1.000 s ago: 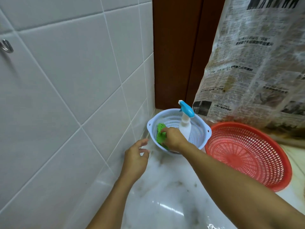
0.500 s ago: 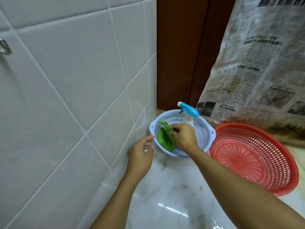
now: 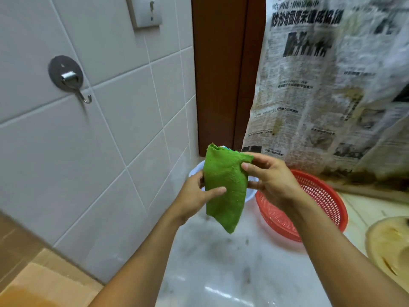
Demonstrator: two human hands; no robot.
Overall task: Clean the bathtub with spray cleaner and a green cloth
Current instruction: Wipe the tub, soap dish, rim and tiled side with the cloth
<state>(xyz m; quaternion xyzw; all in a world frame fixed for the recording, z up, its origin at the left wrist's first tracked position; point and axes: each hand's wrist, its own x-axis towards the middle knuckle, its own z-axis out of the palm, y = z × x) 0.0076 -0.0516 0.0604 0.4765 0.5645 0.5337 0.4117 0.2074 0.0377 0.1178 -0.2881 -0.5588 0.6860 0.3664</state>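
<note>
Lifted green cloth (image 3: 223,185) above the white basket (image 3: 195,169). Gripped by left hand (image 3: 194,196) and right hand (image 3: 270,176), hanging folded.

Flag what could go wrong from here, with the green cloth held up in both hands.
1. The green terry cloth covers all but the tip of the blue-topped spray bottle; a blind reach might knock it over.
2. The left hand and right hand pinch only the cloth's edges; its free lower corner could drag on the speckled marble ledge, or the whole cloth could slip and land there.
</note>
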